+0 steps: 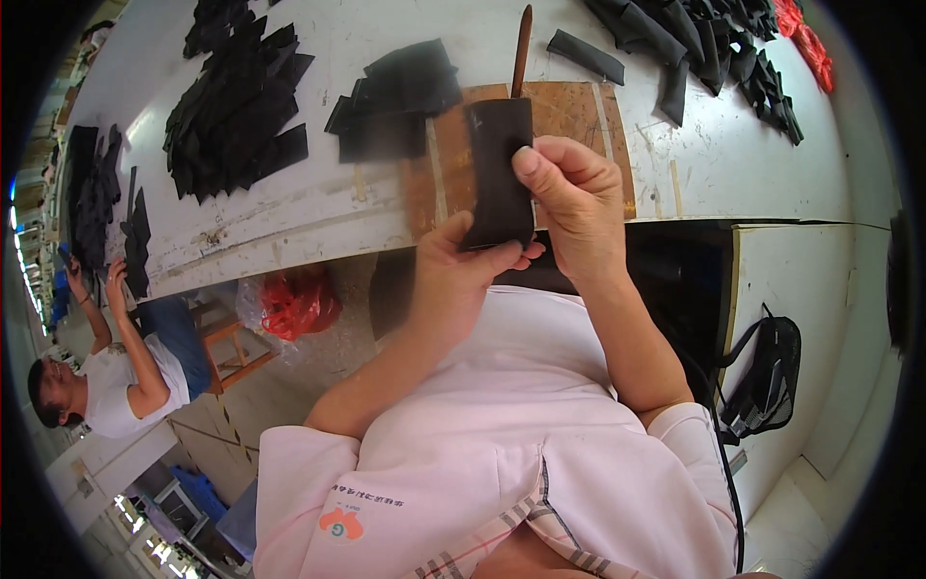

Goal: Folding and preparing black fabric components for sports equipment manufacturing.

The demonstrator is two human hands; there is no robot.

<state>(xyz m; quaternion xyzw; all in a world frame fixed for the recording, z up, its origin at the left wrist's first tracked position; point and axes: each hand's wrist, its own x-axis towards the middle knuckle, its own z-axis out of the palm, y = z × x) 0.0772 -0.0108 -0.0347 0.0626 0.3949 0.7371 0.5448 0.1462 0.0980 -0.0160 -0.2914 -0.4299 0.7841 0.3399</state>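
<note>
A black rectangular piece of fabric (497, 159) is held upright above the table's front edge. My left hand (465, 259) grips its lower end, thumb in front. At its right edge, my right hand (582, 193) pinches it between thumb and fingers. A slim brown stick (522, 53) shows beyond the top of the fabric; its lower end is hidden, so whether it lies on the table or is held I cannot tell. Under the hands lies a brown board (593, 116) with pale strips across it. A small stack of black fabric pieces (395, 92) sits just left of the board.
Heaps of black pieces lie on the white table (318, 207), a large pile (231, 106) at left and another (675, 39) at far right. A single strip (586, 56) lies beyond the board. A red bag (299, 304) is below the table. A co-worker (130, 372) is at left.
</note>
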